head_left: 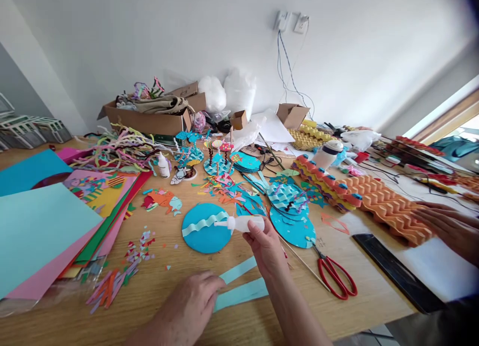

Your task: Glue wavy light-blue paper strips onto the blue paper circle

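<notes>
Bottle (247, 223): right hand (264, 244) pinching | left hand (192, 296) at strips (241, 294), grip unclear | gap to disc (207, 242)

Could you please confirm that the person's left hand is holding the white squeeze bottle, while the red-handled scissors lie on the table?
Not quite: the head view shows the white squeeze bottle in the person's right hand, not the left hand. The red-handled scissors do lie on the table, as you say.

From the wearer's head, the desk (138, 256) is viewed closely, forward and downward, with the wall (149, 32) included beyond.
</notes>
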Motion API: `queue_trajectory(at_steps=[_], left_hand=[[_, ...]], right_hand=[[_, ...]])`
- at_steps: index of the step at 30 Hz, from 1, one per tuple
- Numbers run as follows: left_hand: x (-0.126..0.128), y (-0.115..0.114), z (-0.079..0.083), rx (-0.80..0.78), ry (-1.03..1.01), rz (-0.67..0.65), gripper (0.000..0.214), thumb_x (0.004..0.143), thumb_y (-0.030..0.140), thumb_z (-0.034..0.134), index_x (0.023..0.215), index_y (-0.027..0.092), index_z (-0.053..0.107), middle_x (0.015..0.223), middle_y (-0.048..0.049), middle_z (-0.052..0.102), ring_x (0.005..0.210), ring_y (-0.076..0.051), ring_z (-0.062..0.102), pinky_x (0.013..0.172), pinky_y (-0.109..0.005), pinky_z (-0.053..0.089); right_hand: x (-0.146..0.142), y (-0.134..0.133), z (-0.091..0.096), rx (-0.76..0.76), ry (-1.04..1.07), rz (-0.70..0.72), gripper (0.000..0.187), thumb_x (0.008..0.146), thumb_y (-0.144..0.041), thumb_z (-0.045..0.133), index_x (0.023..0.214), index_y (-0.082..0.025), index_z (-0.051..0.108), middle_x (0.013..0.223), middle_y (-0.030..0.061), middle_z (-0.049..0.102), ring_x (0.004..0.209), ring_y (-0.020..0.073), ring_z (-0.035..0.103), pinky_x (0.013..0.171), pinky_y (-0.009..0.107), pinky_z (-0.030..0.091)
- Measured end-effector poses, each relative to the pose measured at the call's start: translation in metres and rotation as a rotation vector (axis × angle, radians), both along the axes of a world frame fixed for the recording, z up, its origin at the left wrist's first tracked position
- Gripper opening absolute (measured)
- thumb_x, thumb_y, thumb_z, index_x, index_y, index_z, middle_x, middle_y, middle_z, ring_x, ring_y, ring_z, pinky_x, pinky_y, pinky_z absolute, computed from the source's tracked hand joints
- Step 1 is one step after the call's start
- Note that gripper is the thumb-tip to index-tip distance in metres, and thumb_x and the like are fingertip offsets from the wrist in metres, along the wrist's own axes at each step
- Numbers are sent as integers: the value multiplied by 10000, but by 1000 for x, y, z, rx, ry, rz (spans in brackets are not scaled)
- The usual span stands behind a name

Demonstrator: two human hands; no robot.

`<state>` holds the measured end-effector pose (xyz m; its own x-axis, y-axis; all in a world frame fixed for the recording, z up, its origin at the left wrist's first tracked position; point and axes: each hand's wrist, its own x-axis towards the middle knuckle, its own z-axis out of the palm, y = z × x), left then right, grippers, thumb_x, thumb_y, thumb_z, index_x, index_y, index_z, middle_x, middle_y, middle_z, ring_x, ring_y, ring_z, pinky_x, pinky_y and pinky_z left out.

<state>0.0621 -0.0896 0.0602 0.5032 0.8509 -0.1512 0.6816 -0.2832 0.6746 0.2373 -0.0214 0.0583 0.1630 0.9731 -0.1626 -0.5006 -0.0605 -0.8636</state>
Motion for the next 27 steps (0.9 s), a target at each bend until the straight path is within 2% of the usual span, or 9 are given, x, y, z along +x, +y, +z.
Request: queue_trajectory(at_steps=[4,9,14,19,23,27], left_hand=[[-14,6,-11,186,215,-15,426,772,-5,330,1018,204,607,1041,-46,624,970,-176,566,866,-306,443],[-15,13,-30,353,264,-2,480,787,-18,300,1153,178,541,1194,-77,569,1045,-186,543,908,-332,447],[-10,19,-30,329,325,28,495,785,-19,318,1181,186,534,1251,-69,546,1076,-201,543,901,-344,466],[-9,20,-33,339,323,46,519,760,-27,334,1181,197,539,1258,-65,545,1089,-202,536,923,-349,448],[-10,19,-36,378,307,30,486,784,-14,340,1174,196,540,1235,-55,559,1086,-190,526,937,-333,432],[-10,19,-36,393,325,11,463,791,-16,344,1164,169,548,1214,-75,570,1059,-204,539,919,-337,443]], right_hand=[[-1,-2,-13,35,-320,-3,343,649,-345,741,876,-207,524,728,-43,574,668,120,521,604,228,422],[-5,-1,-16,97,-571,-49,394,593,-329,764,889,-221,527,676,-50,528,583,138,479,524,248,382],[-12,-4,-6,147,-701,-23,358,604,-304,746,908,-232,572,744,-20,564,622,159,498,542,260,385],[-11,-5,-4,140,-610,-17,351,593,-306,750,890,-238,576,756,-19,574,611,156,496,530,251,373],[-6,-5,-9,72,-474,3,361,589,-347,751,866,-228,552,662,-41,551,592,152,490,530,246,374],[-4,-6,-15,62,-447,7,353,616,-357,739,867,-219,533,664,-49,545,602,142,491,545,240,374]])
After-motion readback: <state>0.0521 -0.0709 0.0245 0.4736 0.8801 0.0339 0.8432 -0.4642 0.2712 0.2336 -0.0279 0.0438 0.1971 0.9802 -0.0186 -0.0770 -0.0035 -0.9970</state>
